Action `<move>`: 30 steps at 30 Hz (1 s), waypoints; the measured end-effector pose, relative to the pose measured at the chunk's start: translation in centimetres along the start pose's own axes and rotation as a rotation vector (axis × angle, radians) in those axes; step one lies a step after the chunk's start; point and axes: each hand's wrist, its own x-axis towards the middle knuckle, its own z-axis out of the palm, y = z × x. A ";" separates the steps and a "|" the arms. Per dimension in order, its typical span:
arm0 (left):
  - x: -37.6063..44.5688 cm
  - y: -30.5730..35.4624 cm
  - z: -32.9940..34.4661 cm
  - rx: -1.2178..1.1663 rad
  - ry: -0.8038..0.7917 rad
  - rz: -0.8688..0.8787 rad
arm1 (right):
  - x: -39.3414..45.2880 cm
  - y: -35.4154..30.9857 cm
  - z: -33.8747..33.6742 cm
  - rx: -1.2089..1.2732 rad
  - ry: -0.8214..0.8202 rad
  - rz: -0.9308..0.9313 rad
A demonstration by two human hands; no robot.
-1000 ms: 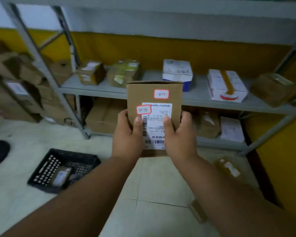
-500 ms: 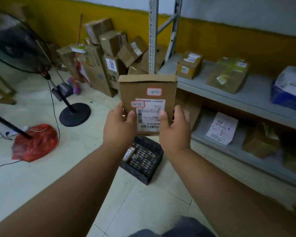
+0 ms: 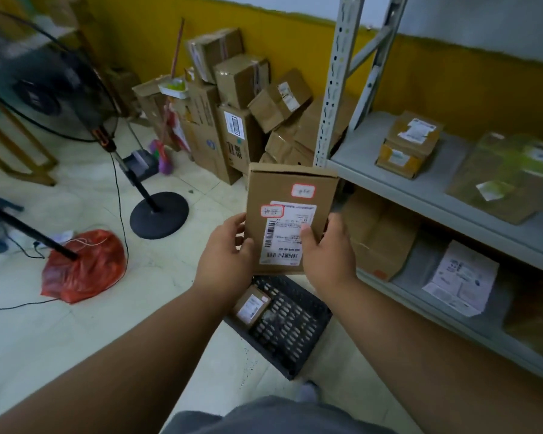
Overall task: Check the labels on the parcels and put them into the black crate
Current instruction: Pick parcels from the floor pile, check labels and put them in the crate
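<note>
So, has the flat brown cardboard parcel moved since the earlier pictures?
Yes. The flat brown cardboard parcel, earlier in front of the grey metal shelf, now sits above the black plastic crate, gripped by both hands.

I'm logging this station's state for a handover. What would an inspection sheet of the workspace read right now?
Surface: pale tiled floor.
Job's things: parcel held upright, label facing camera; black crate on floor below, one small box inside.
Clutter: red bag, cardboard boxes piled by wall.
Hands: left hand and right hand grip the parcel's sides.
Cables: black cord trails across floor.
Surroundings: fan, grey shelves with parcels, yellow wall.
</note>
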 end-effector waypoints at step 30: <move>24.5 -38.5 18.7 0.486 -0.835 -0.109 | 3.6 26.3 34.3 -0.125 0.309 0.955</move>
